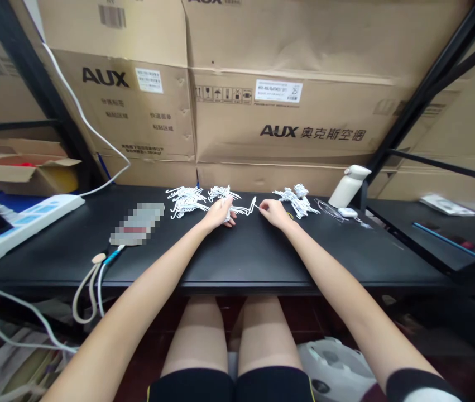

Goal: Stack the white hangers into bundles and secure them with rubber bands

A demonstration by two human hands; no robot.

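My left hand [219,214] is closed around several thin white hooks, whose ends stick out to its right. Between my two hands, a bent white hook [252,205] stands out from that bunch. My right hand [274,213] pinches at its tip; its fingertips cover what they hold. Just left of my left hand lies a heap of white hooks [186,202], and a smaller heap [217,192] sits right behind it. Beyond my right hand is a pile of bundled white pieces [298,200], with a small yellow band [289,215] near my wrist.
On the black table [229,268], a blurred-out flat device [137,224] with a cable and strap lies left. A white power strip [23,223] and open carton [19,162] are farther left. A white bottle [349,187] and glasses [330,209] stand right. Large cardboard boxes [237,123] rise behind.
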